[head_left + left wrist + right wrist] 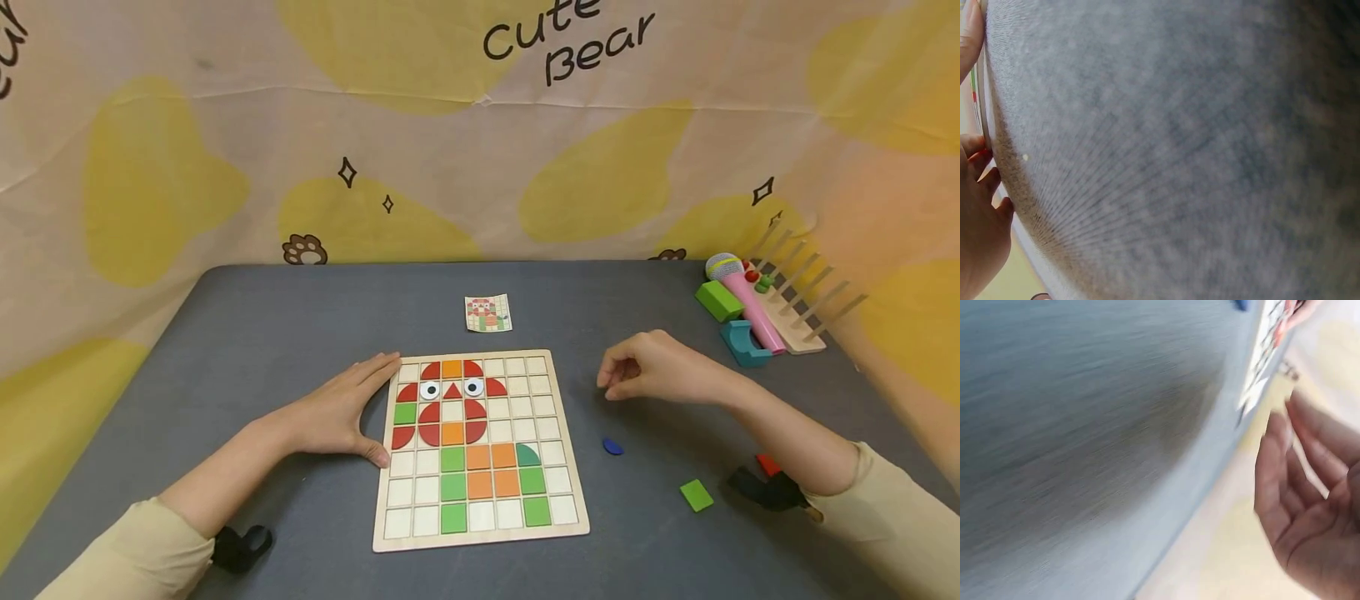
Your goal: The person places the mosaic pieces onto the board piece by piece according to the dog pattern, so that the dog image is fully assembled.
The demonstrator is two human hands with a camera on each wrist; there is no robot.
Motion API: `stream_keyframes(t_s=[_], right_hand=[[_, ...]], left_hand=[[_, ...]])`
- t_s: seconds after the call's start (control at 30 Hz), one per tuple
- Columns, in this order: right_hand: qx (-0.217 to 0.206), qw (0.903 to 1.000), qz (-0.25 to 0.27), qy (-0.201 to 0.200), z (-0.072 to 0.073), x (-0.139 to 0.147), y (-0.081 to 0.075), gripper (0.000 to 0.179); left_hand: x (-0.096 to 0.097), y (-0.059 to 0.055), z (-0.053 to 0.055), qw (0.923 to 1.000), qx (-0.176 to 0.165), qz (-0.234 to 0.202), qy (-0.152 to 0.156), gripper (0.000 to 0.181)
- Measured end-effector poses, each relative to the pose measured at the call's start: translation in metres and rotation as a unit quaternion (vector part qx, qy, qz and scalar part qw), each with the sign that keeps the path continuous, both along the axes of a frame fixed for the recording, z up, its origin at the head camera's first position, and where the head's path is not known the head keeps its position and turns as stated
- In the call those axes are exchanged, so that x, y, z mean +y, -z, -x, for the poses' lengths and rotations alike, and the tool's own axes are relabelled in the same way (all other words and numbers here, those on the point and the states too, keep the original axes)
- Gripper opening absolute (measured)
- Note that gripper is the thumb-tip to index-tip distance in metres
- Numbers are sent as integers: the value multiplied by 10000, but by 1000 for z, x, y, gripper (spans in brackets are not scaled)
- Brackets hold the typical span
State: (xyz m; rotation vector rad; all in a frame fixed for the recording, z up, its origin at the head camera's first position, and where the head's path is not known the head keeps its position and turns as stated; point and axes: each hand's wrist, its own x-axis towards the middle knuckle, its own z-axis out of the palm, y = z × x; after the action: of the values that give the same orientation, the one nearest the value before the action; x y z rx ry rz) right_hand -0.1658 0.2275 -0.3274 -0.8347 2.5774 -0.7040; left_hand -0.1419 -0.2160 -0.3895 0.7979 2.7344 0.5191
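Observation:
A wooden grid board (pixel 480 539) lies flat on the table, with red, orange, green and teal pieces and two round eye pieces in its squares. My left hand (pixel 330 417) rests along the board's left edge, fingertips at the upper corner and thumb lower down. In the head view, my right hand (pixel 660 367) hovers to the right of the board with loosely bent fingers. The right wrist view shows nothing held between that thumb and fingers (pixel 1275 440). Below this hand lies a blue curved piece (pixel 612 447), and a green square (pixel 697 496) sits nearer the front.
Behind the board is a small picture card (pixel 487 313) with a similar pattern. A red piece (pixel 767 464) lies partly hidden by the right wrist strap. At back right stand a pink toy microphone (pixel 756 315), a green block (pixel 718 301), a teal arch (pixel 745 343) and a pegged rack (pixel 808 342).

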Motion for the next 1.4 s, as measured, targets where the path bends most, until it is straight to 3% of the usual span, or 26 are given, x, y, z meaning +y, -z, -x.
stream_keyframes(t_s=[0.13,0.27,0.43,0.57,0.83,0.97,1.2,1.4], right_hand=[[-502,9965,209,-636,-11,32,10,13],[-1233,9832,429,-1276,-23,55,17,18],[-1731,9707,295,-1641,-33,66,20,25],[-1775,9706,13,-1625,-37,66,21,27],[-1333,9797,-720,-1311,-44,58,20,29],[-1335,9798,-874,-1205,-45,54,18,29],[-1756,9716,-89,-1582,-37,52,18,18],[-1487,9731,349,-1727,-25,41,21,17]], left_hand=[[-1,1,0,10000,0,14,-15,133],[0,1,0,10000,-3,30,-26,133],[1,-1,0,10000,-2,24,-14,133],[0,-1,0,10000,19,12,-5,134],[0,1,0,10000,45,35,-4,134],[-1,2,0,10000,43,28,-18,134],[-1,1,0,10000,27,9,-37,134],[-1,1,0,10000,44,2,-4,134]])
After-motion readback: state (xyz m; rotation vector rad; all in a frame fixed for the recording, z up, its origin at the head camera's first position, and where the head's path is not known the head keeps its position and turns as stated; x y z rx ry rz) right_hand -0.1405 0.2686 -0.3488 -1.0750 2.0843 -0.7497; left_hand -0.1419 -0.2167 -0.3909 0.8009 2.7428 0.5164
